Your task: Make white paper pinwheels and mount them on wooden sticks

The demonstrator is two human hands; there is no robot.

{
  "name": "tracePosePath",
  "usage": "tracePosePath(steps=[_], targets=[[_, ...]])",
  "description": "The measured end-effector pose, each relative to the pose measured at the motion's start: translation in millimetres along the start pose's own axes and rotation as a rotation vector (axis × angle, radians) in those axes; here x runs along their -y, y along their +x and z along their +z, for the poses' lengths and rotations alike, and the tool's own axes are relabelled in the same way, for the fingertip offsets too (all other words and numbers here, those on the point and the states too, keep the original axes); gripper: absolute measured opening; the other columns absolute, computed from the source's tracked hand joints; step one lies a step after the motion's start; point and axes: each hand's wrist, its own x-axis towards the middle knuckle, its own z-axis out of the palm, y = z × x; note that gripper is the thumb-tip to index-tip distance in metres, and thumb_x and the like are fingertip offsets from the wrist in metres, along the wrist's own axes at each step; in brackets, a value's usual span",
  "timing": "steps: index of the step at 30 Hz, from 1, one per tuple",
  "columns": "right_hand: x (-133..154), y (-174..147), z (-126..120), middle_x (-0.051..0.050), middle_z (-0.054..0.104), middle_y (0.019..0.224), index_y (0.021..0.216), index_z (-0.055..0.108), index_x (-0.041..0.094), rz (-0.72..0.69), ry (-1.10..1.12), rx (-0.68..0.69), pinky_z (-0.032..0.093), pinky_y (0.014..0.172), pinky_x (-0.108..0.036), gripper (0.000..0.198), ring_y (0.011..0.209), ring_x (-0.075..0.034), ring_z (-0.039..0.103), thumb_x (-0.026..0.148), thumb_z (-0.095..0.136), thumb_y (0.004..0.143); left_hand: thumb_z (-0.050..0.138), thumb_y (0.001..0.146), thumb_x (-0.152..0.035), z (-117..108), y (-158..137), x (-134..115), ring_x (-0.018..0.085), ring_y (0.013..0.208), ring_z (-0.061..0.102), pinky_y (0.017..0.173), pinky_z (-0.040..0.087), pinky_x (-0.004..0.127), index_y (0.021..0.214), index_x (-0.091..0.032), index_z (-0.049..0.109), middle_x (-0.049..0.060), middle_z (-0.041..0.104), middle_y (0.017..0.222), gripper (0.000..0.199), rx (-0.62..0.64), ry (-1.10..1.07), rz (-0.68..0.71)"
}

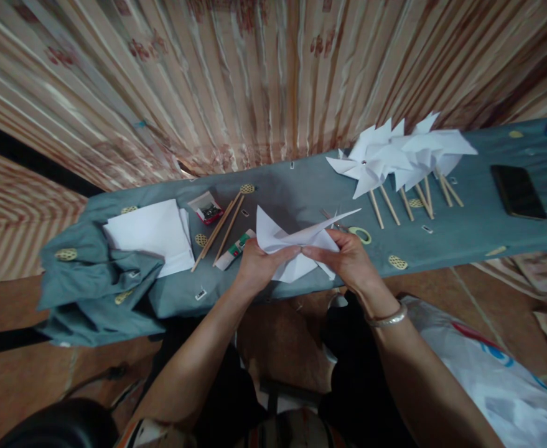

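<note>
A white paper pinwheel (296,239), its blades partly folded in, is held above the front edge of the cloth-covered table. My left hand (260,261) grips its left side, and my right hand (350,255) grips the right, with both thumbs pressed close together near the middle. No stick shows on this pinwheel. Scissors with a pale green handle (359,235) lie just beyond my right hand, their blades partly hidden by the paper. Beside my left hand is a green and white box (236,250).
Several thin wooden sticks (218,231) and an opened small red packet (208,208) lie left of centre. Further left is a stack of white paper (152,233). Several finished-looking pinwheels (401,155) on sticks and a black phone (518,192) lie at right. A plastic bag (483,367) stands below.
</note>
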Motion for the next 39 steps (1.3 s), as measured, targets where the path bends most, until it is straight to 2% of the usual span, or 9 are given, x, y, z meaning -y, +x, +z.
tracePosePath(steps=[9, 16, 25, 33, 39], targets=[[1.1, -0.6, 2.6, 0.002, 0.069, 0.062, 0.072, 0.075, 0.021, 0.006, 0.054, 0.004, 0.048, 0.05, -0.026, 0.031, 0.05, -0.011, 0.055, 0.04, 0.09, 0.051, 0.083, 0.056, -0.036, -2.1, 0.9, 2.5, 0.018, 0.063, 0.064, 0.058, 0.052, 0.027, 0.073, -0.014, 0.07, 0.006, 0.073, 0.072, 0.031, 0.017, 0.008, 0.005], [-2.1, 0.9, 1.7, -0.001, 0.07, 0.067, 0.073, 0.075, 0.02, -0.023, -0.026, 0.021, 0.048, 0.052, -0.028, 0.033, 0.055, -0.014, 0.057, 0.046, 0.086, 0.055, 0.083, 0.054, -0.034, -2.7, 2.3, 2.8, 0.019, 0.063, 0.064, 0.057, 0.053, 0.028, 0.07, -0.015, 0.07, 0.006, 0.073, 0.07, 0.028, 0.014, -0.002, -0.004], [-1.7, 0.6, 4.6, 0.0, 0.07, 0.065, 0.068, 0.073, 0.022, -0.002, -0.007, 0.015, 0.044, 0.047, -0.025, 0.037, 0.051, -0.012, 0.054, 0.051, 0.086, 0.05, 0.081, 0.054, -0.033, -3.5, 1.2, 1.6, 0.018, 0.062, 0.063, 0.057, 0.051, 0.028, 0.072, -0.015, 0.072, 0.006, 0.072, 0.07, 0.026, 0.023, -0.012, -0.02], [-3.4, 1.2, 6.3, 0.001, 0.067, 0.061, 0.07, 0.074, 0.021, 0.024, 0.044, 0.001, 0.043, 0.05, -0.025, 0.033, 0.051, -0.011, 0.052, 0.044, 0.086, 0.05, 0.082, 0.055, -0.031, -4.8, 1.3, 2.0, 0.017, 0.06, 0.063, 0.057, 0.05, 0.027, 0.073, -0.014, 0.072, 0.006, 0.071, 0.069, 0.027, 0.032, -0.023, -0.027], [-3.6, 1.8, 7.0, 0.001, 0.067, 0.062, 0.068, 0.073, 0.021, 0.026, 0.03, -0.008, 0.043, 0.05, -0.026, 0.034, 0.052, -0.012, 0.053, 0.046, 0.087, 0.049, 0.082, 0.055, -0.032, -5.8, 2.2, 2.6, 0.017, 0.06, 0.063, 0.056, 0.049, 0.025, 0.07, -0.016, 0.072, 0.006, 0.072, 0.069, 0.023, 0.032, 0.002, -0.003]])
